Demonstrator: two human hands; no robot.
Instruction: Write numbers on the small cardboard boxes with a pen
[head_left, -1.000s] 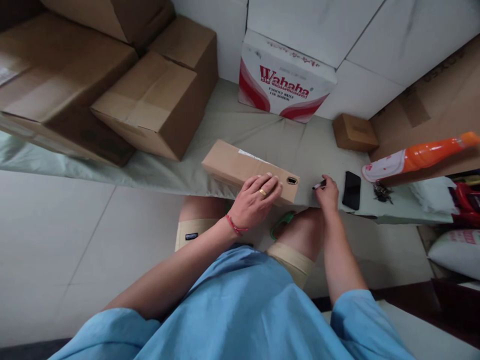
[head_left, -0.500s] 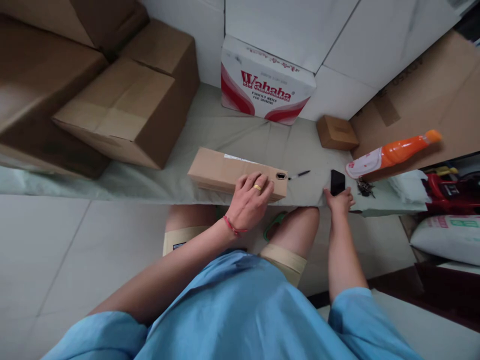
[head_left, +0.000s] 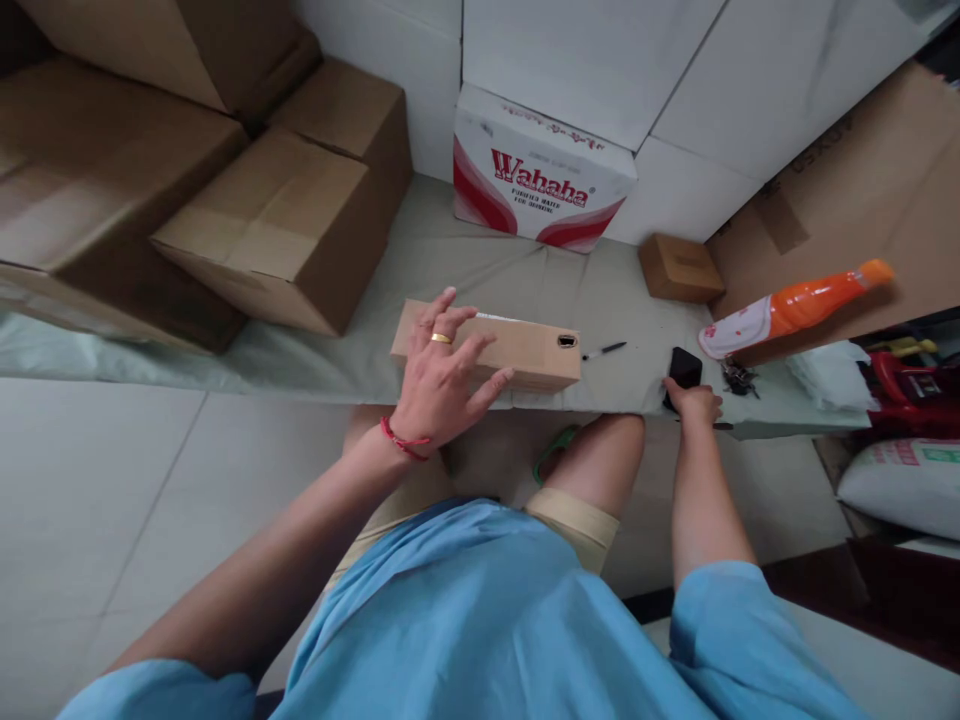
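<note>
A long, narrow cardboard box (head_left: 536, 352) lies near the front edge of the cloth-covered table, with a small dark hole at its right end. Over its left part is my left hand (head_left: 442, 370), fingers spread; whether the fingertips touch the box I cannot tell. Further right, my right hand (head_left: 694, 398) has its thumb and fingers around the lower end of a black smartphone (head_left: 685, 367) at the table edge. A pen (head_left: 604, 350) lies between the box and the phone. Just right of the phone is a bunch of keys (head_left: 739, 377).
Large cardboard boxes (head_left: 277, 200) are stacked at the left. Against the wall stands a Wahaha water carton (head_left: 541, 180). A small brown box (head_left: 681, 268), an orange bottle (head_left: 799, 305) and a white plastic bag (head_left: 831, 375) are at the right.
My left hand has shifted left along the narrow box, and its fingers have spread. My right hand stays at the phone, its fingers further around it. The view has shifted slightly.
</note>
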